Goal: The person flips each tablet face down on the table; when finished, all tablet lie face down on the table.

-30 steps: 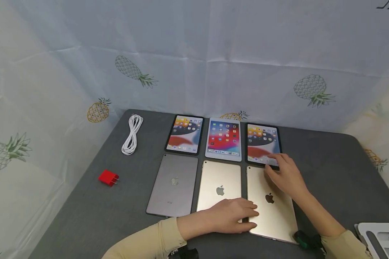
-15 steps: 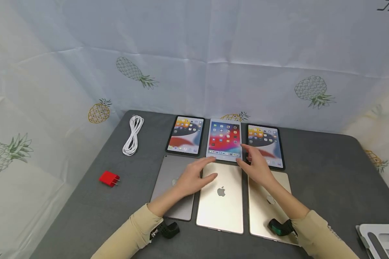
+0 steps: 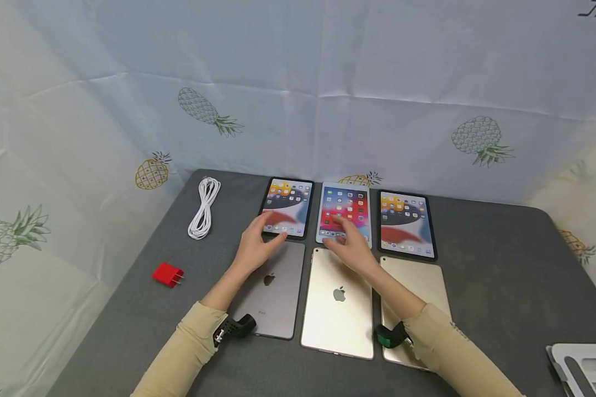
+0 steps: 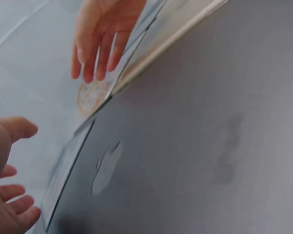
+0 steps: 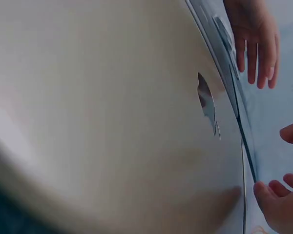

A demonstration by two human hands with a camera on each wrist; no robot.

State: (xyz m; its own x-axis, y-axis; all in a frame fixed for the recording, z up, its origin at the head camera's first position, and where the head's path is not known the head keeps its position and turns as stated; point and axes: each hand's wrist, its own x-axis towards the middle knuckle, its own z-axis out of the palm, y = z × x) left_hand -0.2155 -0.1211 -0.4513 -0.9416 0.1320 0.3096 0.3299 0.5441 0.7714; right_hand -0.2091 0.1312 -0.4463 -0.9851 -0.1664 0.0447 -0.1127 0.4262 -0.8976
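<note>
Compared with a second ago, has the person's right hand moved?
Yes, leftward. In the head view, the right hand was over the rightmost black-framed tablet; now it appears over the white-framed tablet, which lies where it did.

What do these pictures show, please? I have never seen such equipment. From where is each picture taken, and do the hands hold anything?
There is no robot: a person works with a bare left hand and right hand. A head camera takes the wide picture, looking forward and down; the left wrist camera and right wrist camera take the close, tilted ones.

On the grey table, the far row lies face up, lit: a left dark-framed tablet, a white-framed tablet and a right dark-framed tablet. Nearer, face down, are a grey tablet, a middle gold tablet and a right gold tablet. To the left are a coiled white cable and red plug.

In all three views, both hands look empty.
</note>
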